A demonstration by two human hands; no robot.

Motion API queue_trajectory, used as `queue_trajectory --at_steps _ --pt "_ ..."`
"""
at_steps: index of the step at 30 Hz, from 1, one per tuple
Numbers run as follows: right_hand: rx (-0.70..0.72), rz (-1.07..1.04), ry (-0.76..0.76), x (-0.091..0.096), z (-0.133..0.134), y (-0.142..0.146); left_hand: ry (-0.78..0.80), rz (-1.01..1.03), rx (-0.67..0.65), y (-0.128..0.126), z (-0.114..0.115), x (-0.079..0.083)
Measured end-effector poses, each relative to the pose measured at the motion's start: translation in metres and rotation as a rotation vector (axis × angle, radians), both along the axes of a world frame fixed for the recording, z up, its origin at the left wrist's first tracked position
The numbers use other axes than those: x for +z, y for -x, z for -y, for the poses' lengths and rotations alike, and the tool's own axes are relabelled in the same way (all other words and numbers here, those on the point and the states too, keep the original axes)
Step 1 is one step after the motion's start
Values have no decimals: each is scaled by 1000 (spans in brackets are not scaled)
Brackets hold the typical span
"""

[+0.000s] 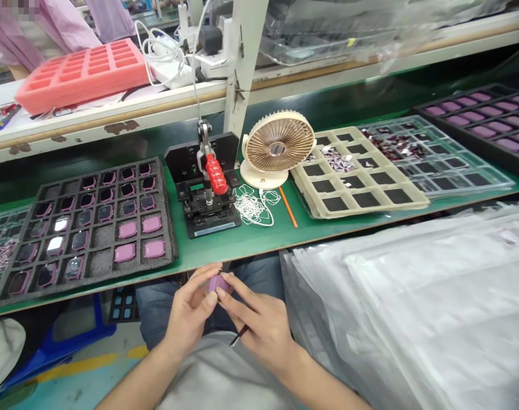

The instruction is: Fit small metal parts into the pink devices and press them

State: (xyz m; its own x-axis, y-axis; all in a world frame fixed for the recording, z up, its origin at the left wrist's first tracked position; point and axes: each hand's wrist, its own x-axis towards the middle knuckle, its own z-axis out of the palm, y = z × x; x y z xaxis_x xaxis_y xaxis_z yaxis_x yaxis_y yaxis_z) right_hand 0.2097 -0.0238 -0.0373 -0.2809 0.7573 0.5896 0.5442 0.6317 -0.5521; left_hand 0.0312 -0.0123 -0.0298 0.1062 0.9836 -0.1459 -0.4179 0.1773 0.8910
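Above my lap, just off the bench's front edge, my left hand point(191, 310) is closed on a small purple watch case point(217, 283), gripping it between thumb and fingers. The fingertips of my right hand point(257, 313) pinch the same case from the other side. A thin dark stick-like tool point(239, 336) pokes out below my right palm, tucked in that hand; its other end is hidden. On the bench to the left, a grey foam tray point(101, 250) holds many purple watch cases, most with dark glass up and several purple side up.
A toggle clamp press point(208, 196) with a red handle stands ahead, beside a desk fan point(278, 145), white cord point(253, 206) and an orange stick point(288, 208). Right are a beige tray point(362, 171), a clear tray point(451, 156) and stacked plastic bags point(430, 296).
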Motion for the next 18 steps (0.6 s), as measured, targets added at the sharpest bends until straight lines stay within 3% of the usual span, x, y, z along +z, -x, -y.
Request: queue_trajectory --at_steps 3,7,11,15,18 --pt "-47 -80 52 2 -6 6 117 17 131 -8 -2 3" --pt "-106 -135 304 10 -14 7 201 87 198 -10 -7 1" --pt "54 -19 348 9 -16 4 154 65 169 -6 -8 -4" --pt "128 -60 310 3 -19 5 77 20 190 -8 -5 -13" --pt "153 -218 488 2 -30 4 68 -118 242 -11 -7 -19"
